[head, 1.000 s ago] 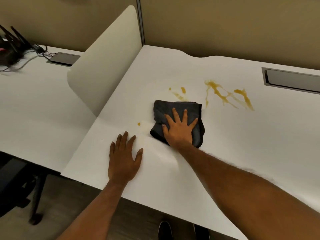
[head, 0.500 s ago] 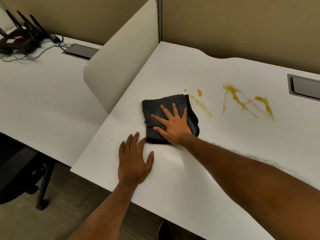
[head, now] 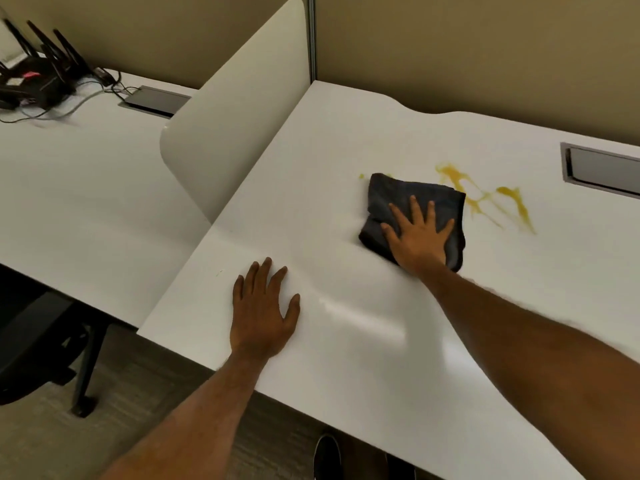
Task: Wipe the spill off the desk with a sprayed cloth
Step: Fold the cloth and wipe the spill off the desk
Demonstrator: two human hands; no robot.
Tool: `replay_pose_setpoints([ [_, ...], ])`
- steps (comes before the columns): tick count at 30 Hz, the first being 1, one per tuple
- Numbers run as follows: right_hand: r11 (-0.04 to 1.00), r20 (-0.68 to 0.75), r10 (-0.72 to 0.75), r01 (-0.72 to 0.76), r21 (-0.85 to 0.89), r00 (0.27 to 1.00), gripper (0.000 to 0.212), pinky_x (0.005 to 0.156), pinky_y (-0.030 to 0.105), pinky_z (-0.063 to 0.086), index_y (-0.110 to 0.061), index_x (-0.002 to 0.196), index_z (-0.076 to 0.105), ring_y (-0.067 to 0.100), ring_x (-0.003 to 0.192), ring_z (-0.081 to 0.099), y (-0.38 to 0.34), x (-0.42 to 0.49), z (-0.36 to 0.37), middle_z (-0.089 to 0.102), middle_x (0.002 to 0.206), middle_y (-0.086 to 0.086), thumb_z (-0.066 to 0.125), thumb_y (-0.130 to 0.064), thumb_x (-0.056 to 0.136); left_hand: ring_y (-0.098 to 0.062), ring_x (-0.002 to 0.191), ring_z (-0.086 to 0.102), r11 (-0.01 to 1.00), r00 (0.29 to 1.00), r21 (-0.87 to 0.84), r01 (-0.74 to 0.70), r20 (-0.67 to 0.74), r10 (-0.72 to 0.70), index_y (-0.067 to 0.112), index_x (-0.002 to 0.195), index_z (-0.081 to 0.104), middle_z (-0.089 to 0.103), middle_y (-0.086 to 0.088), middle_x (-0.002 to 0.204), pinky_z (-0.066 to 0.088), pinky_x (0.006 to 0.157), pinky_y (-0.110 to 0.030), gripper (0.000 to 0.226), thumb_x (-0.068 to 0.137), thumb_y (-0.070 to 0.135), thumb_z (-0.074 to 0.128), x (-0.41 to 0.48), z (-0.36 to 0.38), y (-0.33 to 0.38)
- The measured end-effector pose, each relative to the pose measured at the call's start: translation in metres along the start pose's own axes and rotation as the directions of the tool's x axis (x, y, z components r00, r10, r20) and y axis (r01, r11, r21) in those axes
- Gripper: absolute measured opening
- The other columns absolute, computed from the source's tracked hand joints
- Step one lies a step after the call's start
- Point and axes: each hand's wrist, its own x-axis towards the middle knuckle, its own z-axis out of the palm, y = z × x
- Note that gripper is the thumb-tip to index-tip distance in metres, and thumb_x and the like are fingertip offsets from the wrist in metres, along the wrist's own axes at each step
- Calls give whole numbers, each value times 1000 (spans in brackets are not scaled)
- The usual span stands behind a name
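Right hand (head: 419, 233) lies flat, fingers spread, pressing the dark cloth (head: 412, 197) onto the desk (head: 346, 140) toward its far edge; the spread palm appears meant to load the cloth evenly. Left hand (head: 265, 315) rests open and empty near the front edge, apparently as a brace. Yellow spill (head: 485, 197) remains just right of the cloth, touching its edge. Since half a second earlier, the cloth has moved right, covering the small left-hand drops.

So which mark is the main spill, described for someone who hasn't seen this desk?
On the white desk, look just right of the dark grey cloth under the right hand. The main spill is the branching yellow-brown streaks there, far bigger than the speck left of the cloth.
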Motion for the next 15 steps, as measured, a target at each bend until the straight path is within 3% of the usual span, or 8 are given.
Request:
replay_pose_setpoints([
  [4,910,74,-394,400,-108,916,60,114,69,-4,-54,148,3,29,151,-10,15,-52,8,-3,165,-8,8,-72,91,-29,149,23,999,1000,48,-10,20,9,20,147,41,31,-9,159,19,121,-50,66,93,56,29,1,-2,1],
  [5,898,64,-423,428,-104,904,58,115,68,-1,-55,148,4,27,152,-7,27,-56,5,0,165,-10,11,-70,92,-30,149,24,998,1000,65,-7,28,5,19,147,41,32,-10,159,20,121,-51,67,92,56,28,2,-3,2],
  [6,926,26,-369,370,-78,929,56,115,66,1,-54,148,8,24,152,-3,40,-57,0,4,165,-10,16,-68,94,-32,148,26,997,999,83,-7,37,4,17,146,43,34,-11,158,21,120,-52,67,92,55,28,3,-5,5],
  [8,999,-41,-26,27,25,999,57,116,66,0,-48,150,19,24,152,-1,54,-61,-2,9,165,-7,24,-64,95,-36,144,32,992,998,128,-12,56,5,14,142,46,39,-14,153,26,117,-53,67,90,53,30,5,-8,8],
  [10,978,-39,204,-202,47,978,61,113,70,-3,-44,152,17,31,151,-5,47,-67,-1,4,165,-2,23,-65,95,-38,137,38,987,998,160,-25,56,16,12,137,51,45,-16,146,32,111,-53,66,89,53,31,10,-12,11],
  [11,986,-26,167,-166,15,986,63,111,71,-5,-45,152,13,33,151,-8,42,-72,2,1,166,-1,19,-67,94,-38,133,41,986,998,163,-35,53,27,12,135,52,47,-16,143,35,108,-52,65,88,52,31,15,-13,13],
  [14,985,34,-157,159,-68,987,65,111,73,-4,-50,150,9,30,151,-10,54,-89,2,-1,166,-6,9,-72,90,-34,132,43,986,992,126,-108,85,98,13,135,53,48,-14,141,35,105,-49,58,90,47,39,40,-11,31],
  [15,983,25,-169,171,-67,985,65,111,73,-3,-51,150,11,27,152,-8,66,-91,-2,1,165,-8,10,-73,89,-32,134,42,984,987,108,-140,99,130,14,136,52,47,-13,144,33,107,-48,56,91,45,44,50,-7,41],
])
